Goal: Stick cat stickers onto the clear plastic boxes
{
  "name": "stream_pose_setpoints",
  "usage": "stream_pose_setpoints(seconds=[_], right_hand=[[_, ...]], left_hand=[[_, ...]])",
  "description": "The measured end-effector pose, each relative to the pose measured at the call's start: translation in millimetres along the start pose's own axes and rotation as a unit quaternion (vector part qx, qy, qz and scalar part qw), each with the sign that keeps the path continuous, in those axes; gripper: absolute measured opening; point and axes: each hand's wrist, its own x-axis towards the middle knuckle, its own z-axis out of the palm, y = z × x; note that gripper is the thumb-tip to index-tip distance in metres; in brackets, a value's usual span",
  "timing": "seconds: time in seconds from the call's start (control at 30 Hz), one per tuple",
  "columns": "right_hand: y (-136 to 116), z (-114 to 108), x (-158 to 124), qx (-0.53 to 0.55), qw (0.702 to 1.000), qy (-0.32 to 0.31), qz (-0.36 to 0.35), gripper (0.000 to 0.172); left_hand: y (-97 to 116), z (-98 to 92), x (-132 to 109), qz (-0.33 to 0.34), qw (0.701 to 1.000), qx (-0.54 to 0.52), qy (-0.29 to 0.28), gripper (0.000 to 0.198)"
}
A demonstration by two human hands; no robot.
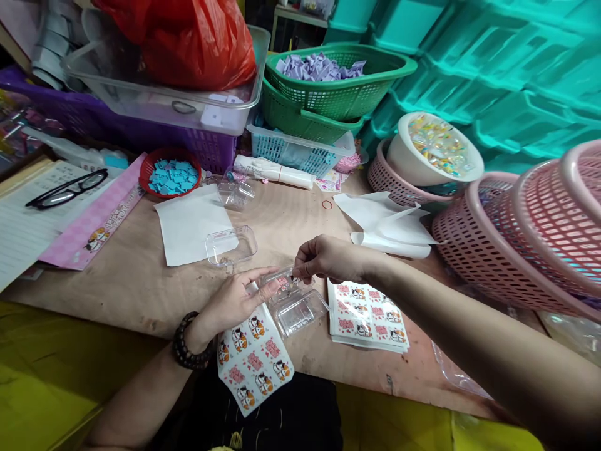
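Note:
My left hand [235, 304], with a dark beaded bracelet at the wrist, is closed on a sheet of cartoon cat stickers [256, 369] and the edge of an open clear plastic box [300, 313]. The sheet hangs over the table's front edge. My right hand [322, 260] pinches at the box's raised lid, where a small cat-printed sticker [295, 279] shows at the fingertips. Its edge is partly hidden by my fingers. Just right of the box lies a stack of similar sticker sheets [369, 316].
Beyond my hands are another clear box [232, 244], white backing paper [192, 225] and crumpled white sheets [389, 219]. A red bowl of blue pieces [169, 175] and eyeglasses [68, 188] are at left. Pink baskets [493, 244] crowd the right; green baskets [338, 100] stand behind.

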Motion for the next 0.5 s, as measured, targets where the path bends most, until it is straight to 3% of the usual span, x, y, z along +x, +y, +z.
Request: stream_pose_setpoints(seconds=[0.13, 0.23, 0.43, 0.5], right_hand=[[-6, 5, -4, -0.069, 0.997, 0.029, -0.004, 0.02], [-10, 12, -6, -0.176, 0.981, 0.079, -0.027, 0.03], [0, 5, -12, -0.422, 0.877, 0.227, 0.015, 0.047], [9, 0, -16, -0.426, 0.872, 0.241, -0.008, 0.048]], left_hand=[[-1, 2.9, 1, -0.01, 1.0, -0.028, 0.002, 0.049], [-4, 3.9, 2, -0.02, 0.998, -0.062, 0.0, 0.05], [-1, 4.6, 3, -0.045, 0.992, -0.117, -0.003, 0.053], [2, 5.1, 3, -0.056, 0.989, -0.136, -0.008, 0.054]])
